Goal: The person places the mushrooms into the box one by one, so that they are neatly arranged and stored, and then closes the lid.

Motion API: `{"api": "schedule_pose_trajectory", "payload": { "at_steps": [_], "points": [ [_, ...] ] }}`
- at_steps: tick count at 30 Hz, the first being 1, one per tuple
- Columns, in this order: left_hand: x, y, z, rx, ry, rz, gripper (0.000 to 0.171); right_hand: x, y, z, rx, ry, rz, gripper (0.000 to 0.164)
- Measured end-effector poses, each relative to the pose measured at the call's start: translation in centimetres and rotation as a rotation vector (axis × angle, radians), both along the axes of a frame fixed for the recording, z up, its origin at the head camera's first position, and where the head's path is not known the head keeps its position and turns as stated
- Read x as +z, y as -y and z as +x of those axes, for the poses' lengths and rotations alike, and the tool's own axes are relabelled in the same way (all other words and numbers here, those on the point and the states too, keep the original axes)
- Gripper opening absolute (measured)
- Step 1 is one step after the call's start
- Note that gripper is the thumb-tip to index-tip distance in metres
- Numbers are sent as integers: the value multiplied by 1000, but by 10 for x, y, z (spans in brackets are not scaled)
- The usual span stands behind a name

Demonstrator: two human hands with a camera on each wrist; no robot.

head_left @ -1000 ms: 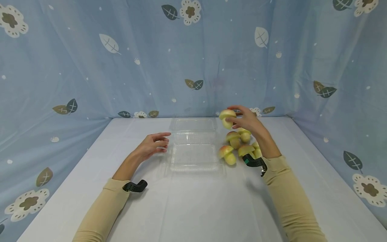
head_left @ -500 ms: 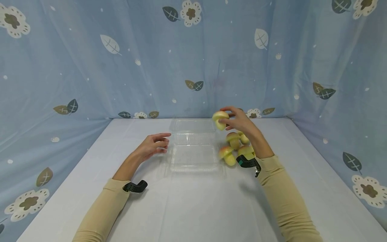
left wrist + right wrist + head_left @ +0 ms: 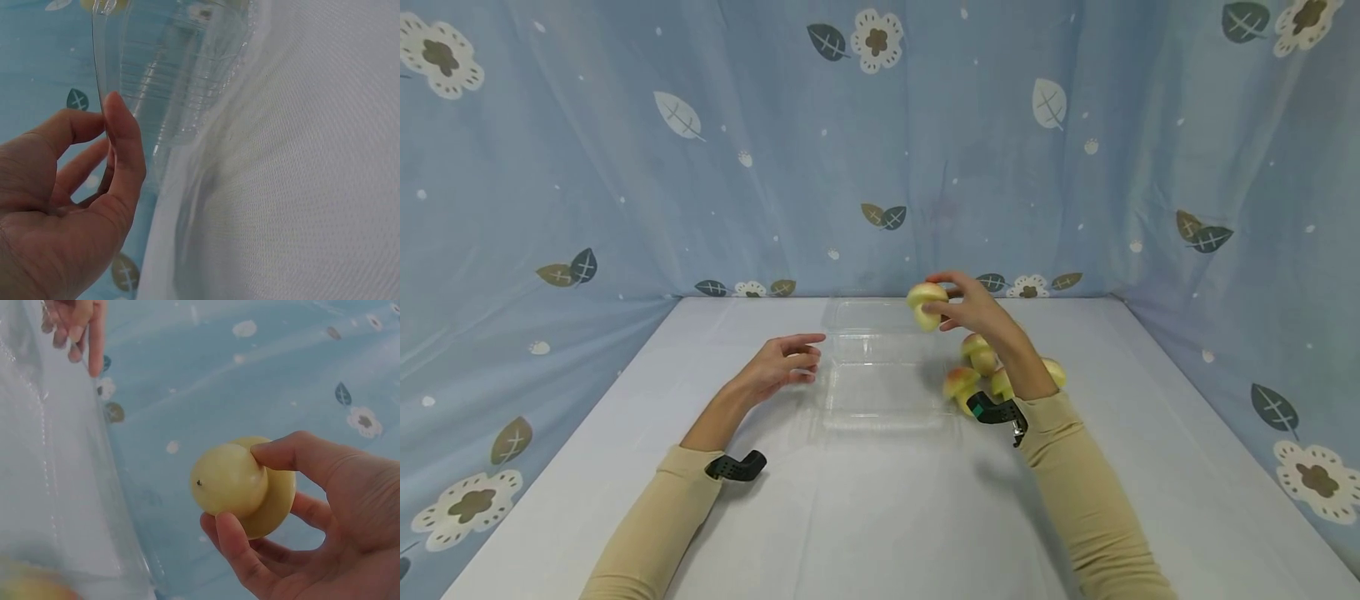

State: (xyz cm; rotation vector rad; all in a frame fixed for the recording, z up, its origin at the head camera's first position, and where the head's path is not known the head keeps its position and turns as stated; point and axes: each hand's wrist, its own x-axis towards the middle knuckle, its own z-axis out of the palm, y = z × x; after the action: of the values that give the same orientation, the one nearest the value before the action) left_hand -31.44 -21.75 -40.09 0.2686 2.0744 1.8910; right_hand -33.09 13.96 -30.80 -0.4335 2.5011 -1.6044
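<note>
A clear plastic clamshell box (image 3: 883,387) lies opened out on the table, its other half stretching toward the back. At its left side, my left hand (image 3: 778,367) pinches the thin rim between thumb and finger, seen closely in the left wrist view. My right hand (image 3: 973,308) holds a pale yellow mushroom (image 3: 927,302) by thumb and fingertips, raised over the box's back right. In the right wrist view the mushroom's rounded stem (image 3: 225,478) faces the camera, its cap behind. Several more mushrooms (image 3: 979,354) with reddish-yellow caps lie right of the box, partly hidden by the right forearm.
A white cloth covers the table (image 3: 880,517). Blue patterned curtain (image 3: 880,150) rises behind the table and along both sides. Each wrist wears a black camera mount (image 3: 737,467). One mushroom (image 3: 961,385) lies right at the box's right edge.
My right hand has carried the mushroom leftward, from above the other mushrooms to over the box's back right. The left hand has stayed at the box's left side.
</note>
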Motion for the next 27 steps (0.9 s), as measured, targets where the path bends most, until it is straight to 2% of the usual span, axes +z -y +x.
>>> {"api": "schedule_pose_trajectory", "payload": {
  "at_steps": [27],
  "points": [
    [-3, 0, -2, 16, -13, -14, 54, -1, 45, -5, 31, 81, 1, 58]
  ]
}}
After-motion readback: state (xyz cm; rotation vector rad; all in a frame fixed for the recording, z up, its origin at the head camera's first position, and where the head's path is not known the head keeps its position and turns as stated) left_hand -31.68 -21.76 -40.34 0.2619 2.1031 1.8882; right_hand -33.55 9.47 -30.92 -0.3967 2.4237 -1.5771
